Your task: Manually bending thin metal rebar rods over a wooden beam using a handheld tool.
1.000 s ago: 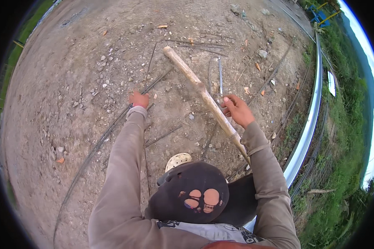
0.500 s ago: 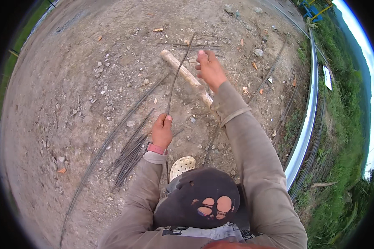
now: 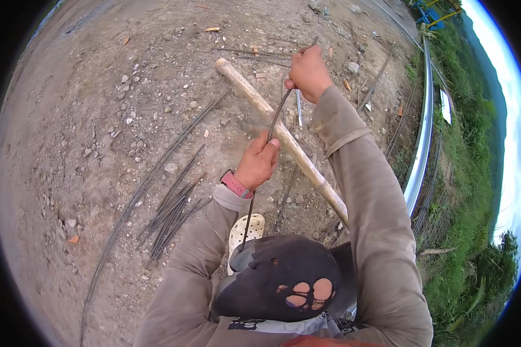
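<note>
A thin dark steel rod (image 3: 280, 110) slants across in front of me, from above my right hand down to my knee. My left hand (image 3: 257, 163), with a pink-banded watch on the wrist, is closed round its middle. Higher up, my right hand (image 3: 309, 73) is closed on the upper part of the same rod. Beneath the rod lies a pale wooden pole (image 3: 307, 165), running diagonally over the dirt and passing behind my right forearm. A short silver bar (image 3: 298, 108) shows on the ground just below my right hand.
Several short dark rods (image 3: 171, 222) lie in a pile to the left, beside a long bent rod (image 3: 134, 199). More rods (image 3: 255, 56) lie at the far side. A long silver metal strip (image 3: 422, 139) borders grass (image 3: 463, 191) on the right. Stones dot the dirt.
My right hand, open and apart from the rod before, has closed on its upper part. My left hand has moved up and right, and the rod now leans further right.
</note>
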A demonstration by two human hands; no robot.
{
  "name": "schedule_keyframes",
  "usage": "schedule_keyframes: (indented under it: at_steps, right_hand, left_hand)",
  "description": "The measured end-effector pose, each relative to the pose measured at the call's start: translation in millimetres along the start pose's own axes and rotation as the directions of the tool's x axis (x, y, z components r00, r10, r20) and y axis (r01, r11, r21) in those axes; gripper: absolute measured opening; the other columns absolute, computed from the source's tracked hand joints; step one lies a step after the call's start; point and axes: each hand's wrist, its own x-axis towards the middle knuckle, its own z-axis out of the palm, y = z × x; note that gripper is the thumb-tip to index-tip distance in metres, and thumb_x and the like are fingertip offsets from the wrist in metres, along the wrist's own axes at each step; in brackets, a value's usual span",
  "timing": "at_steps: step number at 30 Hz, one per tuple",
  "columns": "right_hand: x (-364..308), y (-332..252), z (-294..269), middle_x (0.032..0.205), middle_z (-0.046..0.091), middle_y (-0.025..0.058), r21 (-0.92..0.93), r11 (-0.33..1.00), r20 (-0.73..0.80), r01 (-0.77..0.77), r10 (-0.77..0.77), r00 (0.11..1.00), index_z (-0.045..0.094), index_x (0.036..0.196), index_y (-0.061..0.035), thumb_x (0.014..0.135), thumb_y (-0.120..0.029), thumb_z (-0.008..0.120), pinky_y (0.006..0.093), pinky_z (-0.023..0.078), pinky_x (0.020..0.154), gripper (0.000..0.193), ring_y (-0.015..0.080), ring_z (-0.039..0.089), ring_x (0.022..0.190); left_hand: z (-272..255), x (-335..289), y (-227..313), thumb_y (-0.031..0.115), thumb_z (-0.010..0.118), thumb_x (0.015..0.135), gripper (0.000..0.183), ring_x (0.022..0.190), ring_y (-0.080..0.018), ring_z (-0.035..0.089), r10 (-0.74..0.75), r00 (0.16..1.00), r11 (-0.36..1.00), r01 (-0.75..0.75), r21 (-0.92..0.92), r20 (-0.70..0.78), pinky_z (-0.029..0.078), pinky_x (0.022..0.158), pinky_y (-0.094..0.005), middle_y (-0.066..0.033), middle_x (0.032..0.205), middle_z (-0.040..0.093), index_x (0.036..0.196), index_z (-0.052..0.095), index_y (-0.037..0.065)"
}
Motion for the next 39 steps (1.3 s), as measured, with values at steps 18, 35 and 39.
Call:
schedule_keyframes:
  at_steps: [18, 35, 39]
  right_hand:
    - [-14, -20, -32, 0.089, 0.053, 0.0171, 0.415, 0.814, 0.158, -0.407, 0.376, 0.913, 0.035, 0.113, 0.007, 0.087, -0.01, 0.044, 0.034, 0.051, 0.054, 0.032, 0.0196, 0.06, 0.071]
    - [-201, 165, 13, 0.083, 0.062, 0.0159, -0.11, 0.552, 0.712, -0.827, 0.624, 0.322, 0.054, 0.101, 0.0043, 0.087, -0.019, 0.051, 0.0352, 0.055, 0.055, 0.028, 0.0224, 0.063, 0.069]
    - [-258, 187, 84, 0.087, 0.062, 0.0232, -0.603, 0.739, 0.569, -0.301, 0.663, 0.487, 0.055, 0.099, 0.0064, 0.087, -0.027, 0.052, 0.0396, 0.052, 0.057, 0.036, 0.0299, 0.065, 0.07]
  left_hand:
    - [1, -4, -31, 0.021, 0.038, 0.095, 0.014, 0.046, -0.0076, 0.034, -0.136, 0.979, 0.991, 0.133, 0.031, 0.149, 0.031, 0.04, -0.024, 0.0019, 0.059, 0.035, 0.099, 0.043, 0.009]
    - [-154, -131, -150, 0.014, 0.048, 0.089, 0.019, 0.049, -0.0135, 0.05, -0.351, 0.813, 0.809, 0.513, 0.287, -0.464, 0.042, 0.044, -0.0285, -0.0044, 0.064, 0.051, 0.105, 0.048, 0.003]
    - [-146, -110, -150, 0.013, 0.05, 0.088, 0.027, 0.052, -0.0154, 0.054, -0.346, 0.779, 0.862, 0.484, 0.151, -0.522, 0.044, 0.046, -0.029, -0.0071, 0.068, 0.055, 0.112, 0.046, 0.002]
